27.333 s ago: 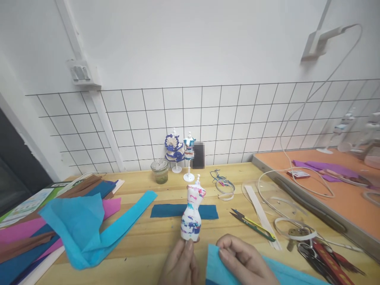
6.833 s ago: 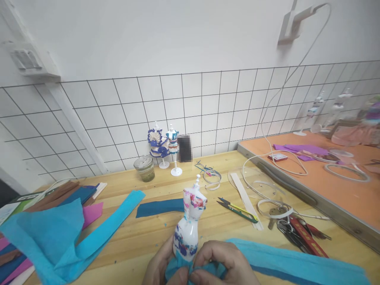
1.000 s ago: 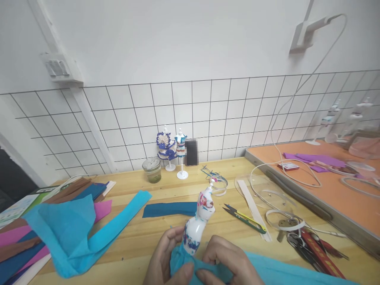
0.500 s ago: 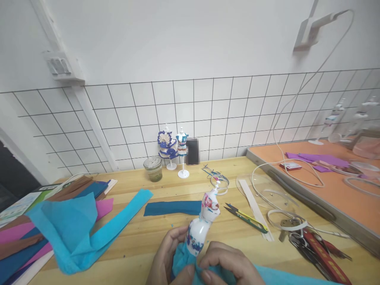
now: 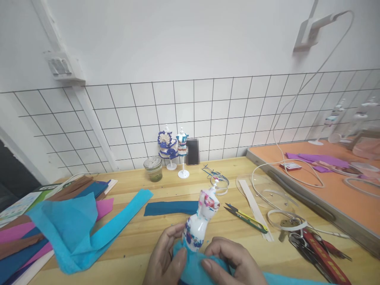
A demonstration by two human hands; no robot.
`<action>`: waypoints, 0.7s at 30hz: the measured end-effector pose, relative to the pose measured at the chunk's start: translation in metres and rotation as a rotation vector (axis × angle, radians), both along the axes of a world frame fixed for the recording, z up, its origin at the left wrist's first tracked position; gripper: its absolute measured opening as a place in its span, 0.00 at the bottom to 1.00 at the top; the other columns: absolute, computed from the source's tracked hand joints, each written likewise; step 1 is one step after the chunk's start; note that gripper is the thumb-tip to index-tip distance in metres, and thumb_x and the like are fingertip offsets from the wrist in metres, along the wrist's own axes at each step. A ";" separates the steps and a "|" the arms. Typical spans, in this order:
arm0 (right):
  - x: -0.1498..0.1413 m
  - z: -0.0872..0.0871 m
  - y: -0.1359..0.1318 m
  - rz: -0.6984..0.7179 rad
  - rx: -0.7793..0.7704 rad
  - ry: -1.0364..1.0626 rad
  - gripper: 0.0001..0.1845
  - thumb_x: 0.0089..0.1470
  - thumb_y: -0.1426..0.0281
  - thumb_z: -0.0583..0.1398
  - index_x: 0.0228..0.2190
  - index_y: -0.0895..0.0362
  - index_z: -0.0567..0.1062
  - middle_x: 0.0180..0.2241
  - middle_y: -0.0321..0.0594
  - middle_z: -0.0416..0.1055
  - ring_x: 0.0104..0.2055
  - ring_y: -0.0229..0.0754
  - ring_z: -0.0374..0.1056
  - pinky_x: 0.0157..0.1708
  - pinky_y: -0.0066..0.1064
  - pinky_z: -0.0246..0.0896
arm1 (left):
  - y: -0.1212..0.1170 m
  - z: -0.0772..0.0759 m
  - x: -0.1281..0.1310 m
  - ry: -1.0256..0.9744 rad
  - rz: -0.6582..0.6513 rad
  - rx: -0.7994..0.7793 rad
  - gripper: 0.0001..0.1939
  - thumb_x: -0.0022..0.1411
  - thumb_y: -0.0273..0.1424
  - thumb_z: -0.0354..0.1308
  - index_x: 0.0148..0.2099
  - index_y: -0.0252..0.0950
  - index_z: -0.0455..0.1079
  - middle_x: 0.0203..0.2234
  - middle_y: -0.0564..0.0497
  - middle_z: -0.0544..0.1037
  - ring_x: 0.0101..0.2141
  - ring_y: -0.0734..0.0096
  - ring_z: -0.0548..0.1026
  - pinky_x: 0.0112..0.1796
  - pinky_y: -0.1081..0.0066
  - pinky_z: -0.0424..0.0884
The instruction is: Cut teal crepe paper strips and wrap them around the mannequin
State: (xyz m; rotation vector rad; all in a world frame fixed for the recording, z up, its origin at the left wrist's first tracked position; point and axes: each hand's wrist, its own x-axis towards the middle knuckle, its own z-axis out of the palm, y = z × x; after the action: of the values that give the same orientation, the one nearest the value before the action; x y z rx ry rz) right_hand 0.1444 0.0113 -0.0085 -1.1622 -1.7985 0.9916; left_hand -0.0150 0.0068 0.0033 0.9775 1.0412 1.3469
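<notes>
A white miniature dress form (image 5: 198,225) with pink, red and blue paint marks leans to the right between my hands. Light blue crepe paper (image 5: 194,267) wraps its lower part, and a long tail of the paper runs off to the right along the table's near edge. My left hand (image 5: 166,255) curls around the wrapped form from the left, its thumb pressed on the paper. On the right side my right hand (image 5: 234,263) pinches the paper between thumb and fingers. The form's bottom lies out of frame.
Coloured crepe paper (image 5: 71,225) lies piled at left; a dark blue strip (image 5: 172,208) lies ahead. Yellow thread snips (image 5: 247,219) and red-handled pliers (image 5: 322,253) are at right. A glass jar (image 5: 153,170) and a dressed mannequin (image 5: 168,148) stand by the wall, near an orange-topped surface (image 5: 320,186).
The dress form has shifted slightly left and tilts a little more. My left thumb has moved left and my hands are further apart, showing more of the light blue paper.
</notes>
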 end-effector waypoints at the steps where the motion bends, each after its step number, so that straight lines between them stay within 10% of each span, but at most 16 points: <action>1: -0.001 -0.001 0.000 -0.021 -0.012 0.023 0.14 0.50 0.61 0.56 0.21 0.57 0.70 0.21 0.36 0.69 0.25 0.37 0.63 0.25 0.24 0.56 | 0.000 0.001 0.000 -0.024 0.007 -0.019 0.18 0.45 0.41 0.64 0.38 0.38 0.72 0.35 0.46 0.79 0.37 0.63 0.74 0.36 0.73 0.68; 6: -0.003 -0.008 0.004 -0.051 -0.104 0.094 0.16 0.48 0.57 0.56 0.23 0.58 0.71 0.21 0.36 0.68 0.25 0.38 0.62 0.26 0.26 0.57 | -0.001 0.003 0.001 -0.094 -0.016 -0.043 0.16 0.47 0.40 0.63 0.38 0.38 0.71 0.27 0.50 0.79 0.22 0.75 0.70 0.25 0.77 0.65; 21: -0.004 -0.008 0.004 0.031 -0.145 0.036 0.18 0.51 0.58 0.55 0.29 0.60 0.75 0.28 0.43 0.76 0.32 0.44 0.68 0.33 0.30 0.62 | 0.000 -0.006 0.000 -0.064 -0.058 0.000 0.23 0.44 0.38 0.66 0.42 0.37 0.67 0.27 0.49 0.78 0.21 0.76 0.68 0.22 0.77 0.62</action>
State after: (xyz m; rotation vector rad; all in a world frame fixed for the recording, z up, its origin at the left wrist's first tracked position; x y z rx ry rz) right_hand 0.1404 0.0152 -0.0162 -1.1990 -1.7451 1.1698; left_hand -0.0154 0.0069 -0.0027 0.9522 0.9579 1.3217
